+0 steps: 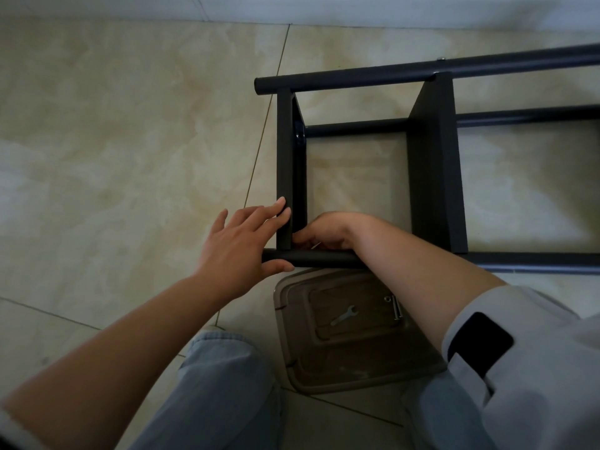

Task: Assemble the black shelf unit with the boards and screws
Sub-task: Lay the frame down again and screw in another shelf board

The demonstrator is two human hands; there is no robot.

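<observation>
Left hand (238, 245): its grip is loose and wide, with straight fingers laid against the outer face of the end board (284, 164) and the thumb pressed under the near tube (319, 258) of the black shelf unit (435, 164). Right hand (324, 233): its fingers are curled into the inside corner where that board meets the near tube, and what they pinch is hidden, so the grip cannot be told for certain. The unit is laid on its side on the floor (130, 141), straight ahead of the person, with a far tube (373, 76), a middle tube (355, 128) and a second board (438, 170) already joined; a bolt head (440, 58) is seen on the far tube. The frame is cut off at the right edge of the view.

The floor is of glossy beige marbled tiles with thin dark joints, and a pale wall base (292, 9) runs along the top. A translucent brown plastic lid (350, 336) is lying on the floor between the knees, just below the near tube; a small flat wrench (343, 315) and long screws (396, 307) rest in it. No writing can be read. Light blue trousers (224, 384) and a grey sleeve with a black patch (480, 342) are seen at the bottom.
</observation>
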